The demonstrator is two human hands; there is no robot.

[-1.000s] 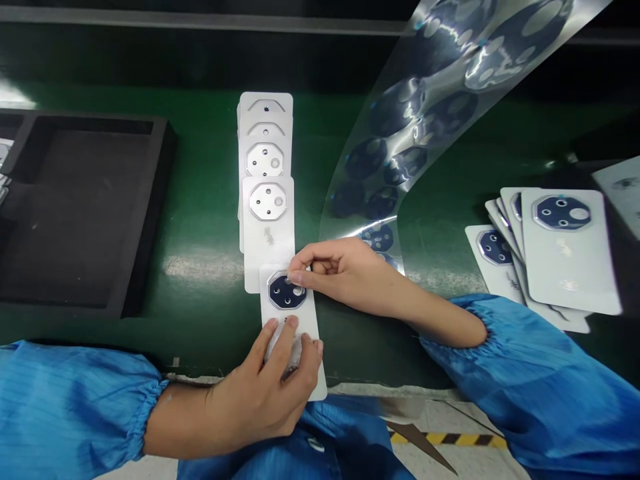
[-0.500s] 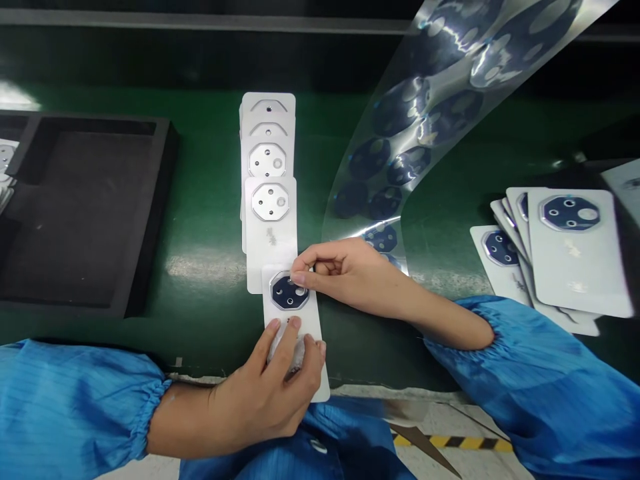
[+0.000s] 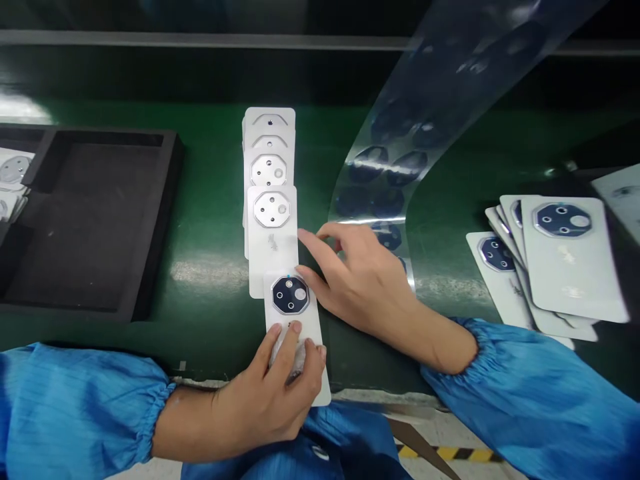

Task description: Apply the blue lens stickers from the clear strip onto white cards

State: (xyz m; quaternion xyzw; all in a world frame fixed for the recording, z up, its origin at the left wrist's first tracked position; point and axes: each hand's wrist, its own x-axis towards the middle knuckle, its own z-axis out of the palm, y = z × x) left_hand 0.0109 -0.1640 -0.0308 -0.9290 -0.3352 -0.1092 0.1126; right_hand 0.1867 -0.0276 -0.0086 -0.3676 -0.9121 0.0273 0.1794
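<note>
A white phone-back-like panel lies in front of me at the table edge. Its octagonal camera area carries a dark blue film with round holes and a tiny blue tab at the top. My left hand is closed around a crumpled whitish wad, its fingertips resting on the panel's lower part. My right hand holds nothing; thumb and forefinger are apart, the thumb tip by the panel's upper right corner. Just beyond, overlapping white panels form a column, their camera areas bare of blue film.
A clear strip with rows of dark blue film pieces curves down from the upper right. Several panels with blue film are piled at right. On the left stands a black tray, with more white panels at its far left.
My right thumb and forefinger have parted and lifted off the blue film, moving slightly right. The blue tab now shows. My left hand stays on the panel with the wad.
</note>
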